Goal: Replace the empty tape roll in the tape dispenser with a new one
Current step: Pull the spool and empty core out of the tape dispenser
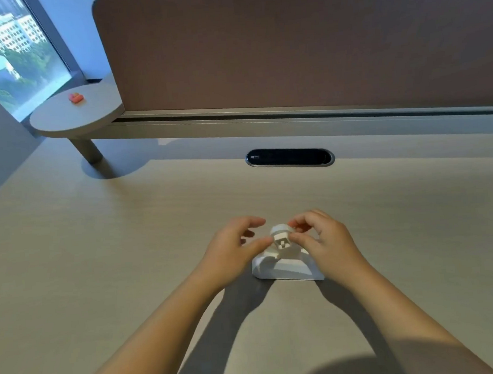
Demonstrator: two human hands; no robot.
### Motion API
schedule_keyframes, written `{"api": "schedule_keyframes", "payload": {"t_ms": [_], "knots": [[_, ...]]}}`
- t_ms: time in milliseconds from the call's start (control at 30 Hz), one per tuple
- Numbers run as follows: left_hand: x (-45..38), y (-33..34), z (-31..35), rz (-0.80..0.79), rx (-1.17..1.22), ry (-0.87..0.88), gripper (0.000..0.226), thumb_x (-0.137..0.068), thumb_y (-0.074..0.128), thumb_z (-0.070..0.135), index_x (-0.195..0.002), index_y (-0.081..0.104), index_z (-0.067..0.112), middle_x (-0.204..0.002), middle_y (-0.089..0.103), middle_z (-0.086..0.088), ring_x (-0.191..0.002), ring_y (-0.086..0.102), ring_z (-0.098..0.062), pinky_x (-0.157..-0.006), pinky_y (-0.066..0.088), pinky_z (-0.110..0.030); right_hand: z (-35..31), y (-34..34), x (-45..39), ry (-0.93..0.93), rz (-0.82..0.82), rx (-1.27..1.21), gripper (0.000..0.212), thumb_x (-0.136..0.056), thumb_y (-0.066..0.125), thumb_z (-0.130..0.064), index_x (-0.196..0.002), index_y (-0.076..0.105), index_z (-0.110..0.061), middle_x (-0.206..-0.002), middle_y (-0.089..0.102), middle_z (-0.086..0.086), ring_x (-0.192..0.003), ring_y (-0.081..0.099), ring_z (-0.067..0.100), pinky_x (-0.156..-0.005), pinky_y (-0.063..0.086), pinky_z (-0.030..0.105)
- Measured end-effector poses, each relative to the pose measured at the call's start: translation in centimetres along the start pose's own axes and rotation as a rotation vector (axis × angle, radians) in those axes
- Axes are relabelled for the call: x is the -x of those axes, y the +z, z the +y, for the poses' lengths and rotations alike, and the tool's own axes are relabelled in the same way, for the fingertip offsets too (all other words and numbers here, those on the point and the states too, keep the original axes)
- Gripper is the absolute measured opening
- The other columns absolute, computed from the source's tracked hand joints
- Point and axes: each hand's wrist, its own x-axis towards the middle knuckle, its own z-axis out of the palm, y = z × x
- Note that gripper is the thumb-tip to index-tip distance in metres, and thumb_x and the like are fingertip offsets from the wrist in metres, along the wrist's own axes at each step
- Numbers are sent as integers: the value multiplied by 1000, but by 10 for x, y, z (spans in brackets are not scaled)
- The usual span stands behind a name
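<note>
Two sets of fingers (268, 239) pinch a small white spool (280, 237) from either side, just above the tape dispenser (287, 267). The left hand (232, 250) holds one end with thumb and forefinger, its other digits spread; the right hand (321, 238) grips the opposite end. The dispenser sits on the worktop (97, 257), directly beneath the spool. Judging by this, the task is early: the spool looks bare, and no new roll is visible anywhere near the dispenser.
</note>
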Motion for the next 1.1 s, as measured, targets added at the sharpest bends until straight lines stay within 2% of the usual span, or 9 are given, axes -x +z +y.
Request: {"api": "schedule_keyframes", "payload": {"t_ms": [67,167,233,367,600,767,867,1000,1100], "knots": [[6,0,9,-72,215,-17,17,-82,55,22,-97,61,16,-97,65,-1,-84,59,-11,-74,47,-16,-8,-6,3,0,-19,-106,12,-80,58,-8,-79,58,-20,-76,52,-14,-76,52,5,-65,39,2],[13,11,6,-54,363,-44,13,-81,57,19,-81,64,8,-67,61,0,-59,55,-6,-59,47,-14,-8,-4,12,-52,21,-89,12,-80,58,-8,-88,64,-15,-78,51,-16,-75,52,1,-65,40,1],[17,21,0,9,478,-77,13,-80,59,17,-71,65,10,-57,59,4,-54,54,-5,-56,48,-14,-4,1,22,-126,132,5,17,-80,59,-13,-97,63,-10,-79,45,-20,-74,48,-1,-67,39,1],[31,39,-10,26,658,-82,17,-80,58,13,-64,63,10,-49,62,8,-52,58,-4,-59,52,-15,1,13,48,-256,197,137,21,-76,64,-24,-91,58,-9,-76,41,-18,-71,43,-2,-64,38,10],[74,55,-19,56,671,107,17,-77,61,16,-61,63,9,-53,66,2,-56,61,-10,-61,56,-19,-8,27,97,-287,264,214,22,-75,66,-21,-89,58,-5,-83,49,-1,-70,44,12,-62,35,18],[116,49,-10,139,608,271,17,-80,57,11,-64,62,8,-65,62,-8,-53,60,-8,-54,53,-15,-36,26,138,-421,333,328,21,-80,61,-21,-90,59,-3,-89,62,12,-73,47,17,-60,36,23],[136,45,-6,181,576,322,18,-82,55,12,-66,62,8,-64,60,-6,-53,58,-7,-53,52,-12,-48,30,157,-491,361,379,22,-83,56,-24,-94,56,-5,-92,64,12,-73,48,17,-59,35,19],[147,48,-8,187,557,297,19,-83,54,13,-68,62,6,-64,59,-6,-59,55,-13,-54,51,-14,-48,36,168,-465,324,352,21,-84,55,-22,-97,55,-6,-93,64,10,-77,54,19,-67,46,27],[141,53,-14,201,506,266,15,-84,54,16,-76,64,7,-68,60,-5,-63,56,-15,-60,51,-19,-37,40,167,-381,310,172,18,-83,57,-19,-97,56,-9,-87,58,0,-73,54,11,-63,45,12]]}}
